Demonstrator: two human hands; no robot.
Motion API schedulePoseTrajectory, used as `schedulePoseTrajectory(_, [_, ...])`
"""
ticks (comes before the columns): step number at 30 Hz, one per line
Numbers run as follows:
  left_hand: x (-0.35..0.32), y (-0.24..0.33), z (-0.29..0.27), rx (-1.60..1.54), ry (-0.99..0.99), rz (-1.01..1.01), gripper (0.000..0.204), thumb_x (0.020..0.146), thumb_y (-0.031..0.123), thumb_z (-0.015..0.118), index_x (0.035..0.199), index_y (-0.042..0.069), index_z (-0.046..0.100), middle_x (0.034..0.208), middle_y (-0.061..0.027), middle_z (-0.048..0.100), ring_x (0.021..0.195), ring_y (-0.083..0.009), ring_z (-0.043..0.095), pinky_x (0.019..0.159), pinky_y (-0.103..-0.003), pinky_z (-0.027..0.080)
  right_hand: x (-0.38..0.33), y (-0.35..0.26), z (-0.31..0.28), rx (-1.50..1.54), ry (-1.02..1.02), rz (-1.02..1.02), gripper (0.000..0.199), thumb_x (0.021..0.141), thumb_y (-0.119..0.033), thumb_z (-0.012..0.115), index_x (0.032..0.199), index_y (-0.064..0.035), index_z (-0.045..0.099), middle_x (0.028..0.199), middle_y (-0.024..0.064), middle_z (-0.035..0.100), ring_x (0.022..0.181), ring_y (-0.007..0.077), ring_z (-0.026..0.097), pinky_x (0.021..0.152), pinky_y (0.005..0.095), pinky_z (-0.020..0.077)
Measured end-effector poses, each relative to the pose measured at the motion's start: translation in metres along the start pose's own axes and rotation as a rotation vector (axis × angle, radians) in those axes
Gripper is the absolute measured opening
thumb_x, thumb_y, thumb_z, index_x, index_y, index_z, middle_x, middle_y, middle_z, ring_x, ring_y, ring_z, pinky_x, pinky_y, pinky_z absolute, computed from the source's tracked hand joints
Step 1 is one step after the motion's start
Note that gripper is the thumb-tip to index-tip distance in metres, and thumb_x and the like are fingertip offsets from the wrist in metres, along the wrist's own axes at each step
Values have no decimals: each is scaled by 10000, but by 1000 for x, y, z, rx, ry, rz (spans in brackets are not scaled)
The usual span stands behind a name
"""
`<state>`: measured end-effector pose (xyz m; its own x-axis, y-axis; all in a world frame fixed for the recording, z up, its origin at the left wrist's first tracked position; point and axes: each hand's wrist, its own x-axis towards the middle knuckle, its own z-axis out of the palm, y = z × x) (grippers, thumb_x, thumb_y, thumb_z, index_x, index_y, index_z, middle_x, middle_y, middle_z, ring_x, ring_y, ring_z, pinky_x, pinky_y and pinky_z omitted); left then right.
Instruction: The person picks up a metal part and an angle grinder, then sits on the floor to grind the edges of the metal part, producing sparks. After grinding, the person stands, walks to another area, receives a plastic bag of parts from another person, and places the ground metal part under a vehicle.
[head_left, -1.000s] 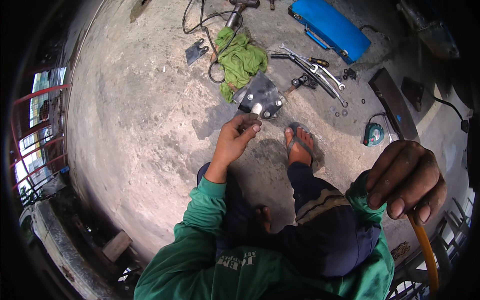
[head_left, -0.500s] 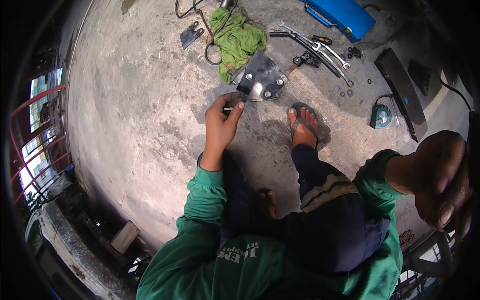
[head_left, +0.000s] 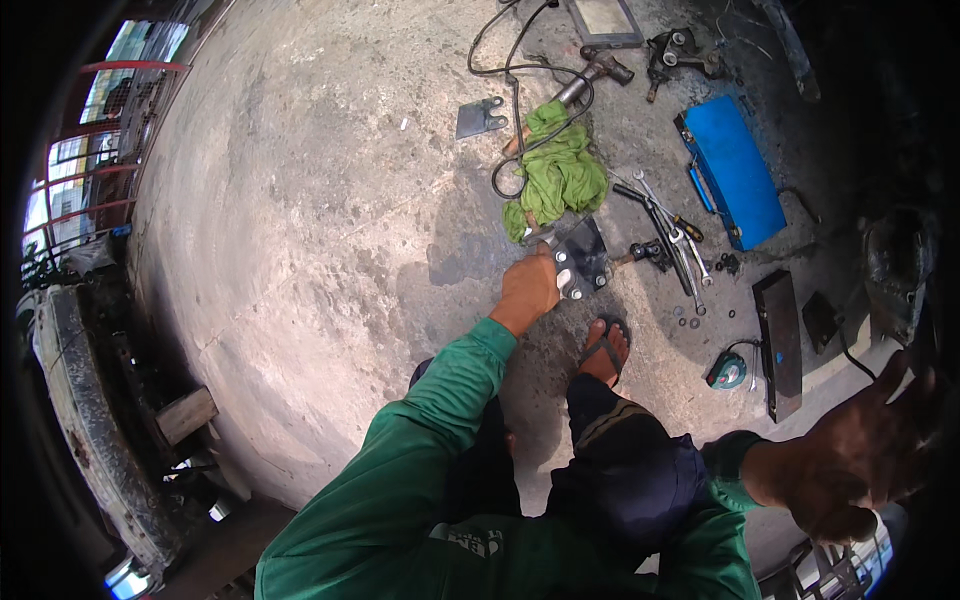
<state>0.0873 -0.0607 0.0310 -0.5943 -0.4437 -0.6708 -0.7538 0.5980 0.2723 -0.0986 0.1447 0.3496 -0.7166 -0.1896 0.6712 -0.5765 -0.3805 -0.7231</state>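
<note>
A dark metal bracket [head_left: 582,250] with several shiny bolt heads lies on the concrete floor in front of me. My left hand [head_left: 530,289] reaches down to its left side, fingers curled at the edge and partly hidden behind the hand. From the bracket's right side sticks a rod with a dark jointed end [head_left: 650,254]. A crumpled green cloth [head_left: 560,172] lies against the far side. Raised at the right rim of the view, my right hand [head_left: 858,452] is in shadow, its fingers apart and nothing visible in it.
Several wrenches [head_left: 690,240] and a screwdriver lie right of the bracket, near a blue toolbox [head_left: 735,180]. A tape measure [head_left: 727,370] sits beside a dark metal bar [head_left: 779,345]. Beyond the cloth are a hammer [head_left: 590,78], a looped cable [head_left: 513,110] and a notched plate [head_left: 481,118].
The view has shifted, so the floor items appear lower and farther right. My left hand has moved in closer over the bracket's edge. My right hand's fingers have spread from a curled pose.
</note>
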Motion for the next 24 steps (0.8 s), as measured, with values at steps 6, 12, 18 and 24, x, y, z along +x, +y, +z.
schedulePoseTrajectory(6, [-11,-9,-57,-249,11,-71,478,830,213,744,1194,-44,571,1072,-249,728,983,-429,716,855,-497,570,-74,-35,108,-260,-1032,628,660,769,-242,868,1317,-5,587,1373,214,535,1176,386,620,990,450,521])
schedulePoseTrajectory(12, [-84,-35,-193,-283,22,-50,366,803,190,749,1100,0,651,947,-221,730,946,-411,716,820,-493,570,-97,3,158,-408,-1087,935,361,889,-118,716,1206,-11,578,1183,197,608,1080,411,636,935,455,517])
schedulePoseTrajectory(18, [-137,-146,-350,-472,140,-176,602,753,122,773,1301,-35,579,852,-215,724,809,-415,722,713,-494,564,-121,54,208,-580,-1190,1015,289,947,-164,664,1173,-18,562,1095,199,612,1015,387,635,882,435,521])
schedulePoseTrajectory(24, [-88,-270,-368,-1079,461,-482,505,728,-33,659,1229,-58,600,898,-143,715,719,-253,691,680,-354,549,-89,194,310,-640,-858,1703,381,943,-238,722,1229,4,650,963,115,703,809,174,675,700,329,554])
